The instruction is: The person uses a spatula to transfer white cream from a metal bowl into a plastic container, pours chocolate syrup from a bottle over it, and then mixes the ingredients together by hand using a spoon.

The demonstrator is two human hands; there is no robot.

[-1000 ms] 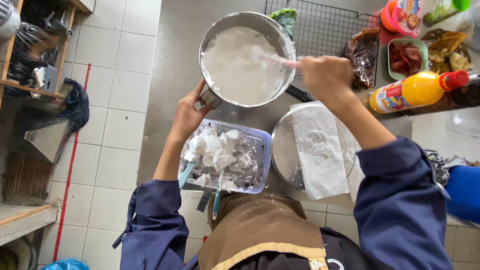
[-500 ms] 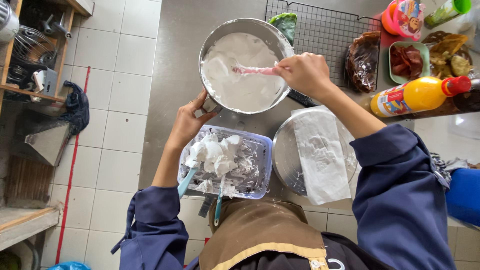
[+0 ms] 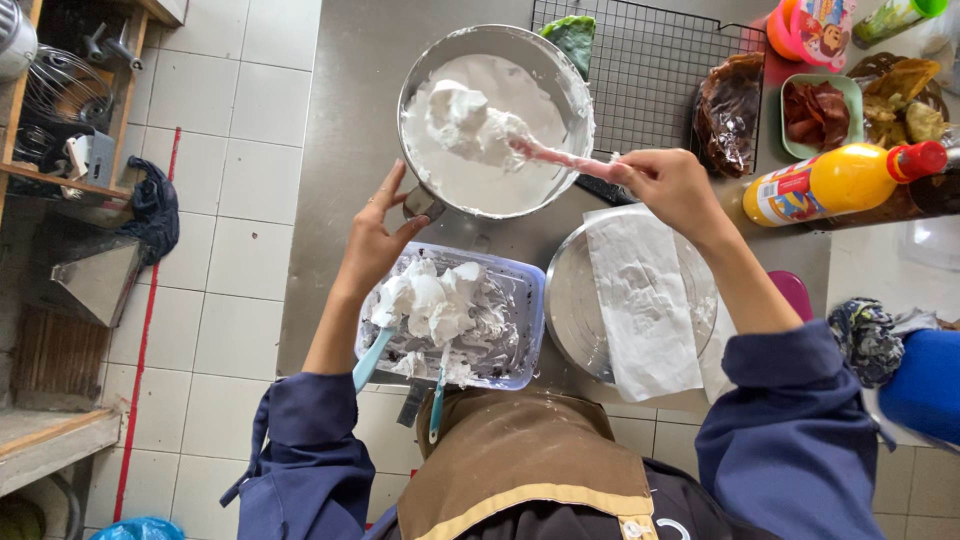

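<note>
A round metal bowl (image 3: 575, 85) holds white cream. My right hand (image 3: 665, 183) grips a pink spatula (image 3: 560, 157) whose blade lifts a lump of cream (image 3: 470, 120) above the bowl. My left hand (image 3: 375, 235) rests against the bowl's near left edge by its handle, fingers spread. Below it sits a clear rectangular container (image 3: 528, 330) with dollops of cream and two light blue spatulas (image 3: 375, 358) leaning out of it.
A round metal pan (image 3: 572, 300) lined with white paper sits at right of the container. Behind are a black wire rack (image 3: 650, 60), a yellow bottle (image 3: 835, 182), a green tray of food (image 3: 820, 115) and a pink cup (image 3: 815, 30). Tiled floor lies at left.
My right hand pulled back to the right and raised the pink spatula with a lump of cream out of the bowl. My left hand opened its fingers by the bowl's edge.
</note>
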